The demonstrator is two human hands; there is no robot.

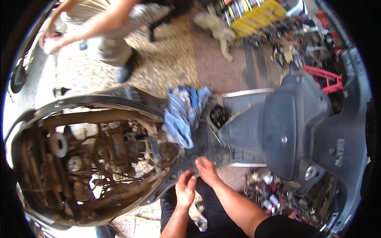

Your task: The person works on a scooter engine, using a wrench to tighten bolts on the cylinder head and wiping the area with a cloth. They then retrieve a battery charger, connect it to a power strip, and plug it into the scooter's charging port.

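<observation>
Both of my hands are over the near edge of a dark scooter body, close together, with nothing visible in either. My left hand [185, 190] has its fingers loosely bent and a little apart. My right hand [206, 171] is just to its right, fingers stretched toward the dark floorboard [206, 148]; motion softens its outline. I cannot tell whether either hand touches the plastic. Beyond them a crumpled blue cloth [180, 117] lies on the scooter's middle. To the left, the uncovered frame and engine parts [115, 146] show inside the body, brown with dirt.
The scooter's grey front panel [279, 131] stands at the right. Another person [107, 35] in light trousers is at the far left, an arm reaching out. Yellow bins [260, 18], a red metal frame [323, 78] and cluttered small parts [272, 192] lie around the right side.
</observation>
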